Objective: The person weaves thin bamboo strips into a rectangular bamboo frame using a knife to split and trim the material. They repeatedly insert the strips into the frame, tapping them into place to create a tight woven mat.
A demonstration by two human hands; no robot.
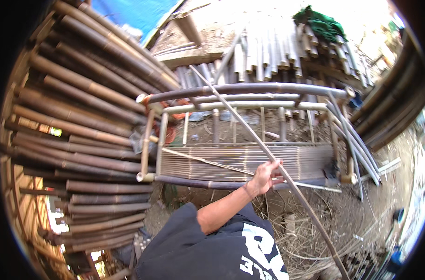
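Observation:
My left hand (264, 177) is closed round a long, narrow bamboo strip (244, 122). The strip slants from the far middle down to the lower right edge, crossing over a bamboo bench (212, 184). Dark and pale poles make up the bench's frame, and its seat (207, 163) is a row of thin slats tied side by side. On that seat rests a loose pale strip (200, 159), lying slantwise to the left of my hand. Another pale strip (318, 187) sits along the bench's near edge. My right hand does not show.
Dark bamboo poles (96, 91) are stacked along the left. Behind the bench lie cut poles (263, 53) with a green cloth (319, 24) over some. Several grey lengths (354, 140) lean on the bench's right end. Shavings (291, 238) litter the ground near me.

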